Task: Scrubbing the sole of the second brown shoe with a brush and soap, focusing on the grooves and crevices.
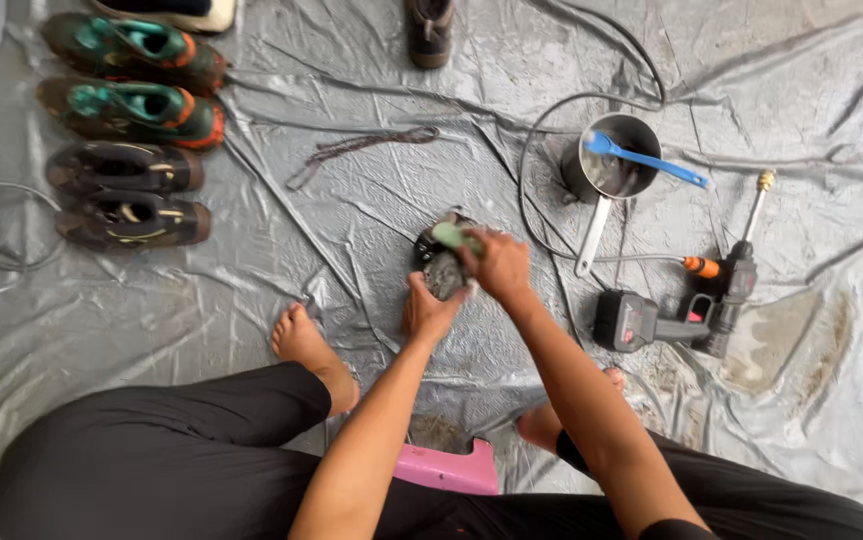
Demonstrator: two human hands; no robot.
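Head view: at the centre of the frame the left hand grips a dark, muddy shoe from below, while the right hand closes on a pale green object, probably a sponge or brush, pressed onto the shoe's top. Both sit over a crinkled grey plastic sheet on the ground. A steel saucepan with a blue brush lies upper right; a black cordless spray gun right; four muddy shoes upper left.

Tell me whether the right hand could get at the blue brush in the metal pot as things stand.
Probably yes: the blue brush sticks out of the open metal pot, nothing lies between, though the right hand is busy gripping a green scrubber.
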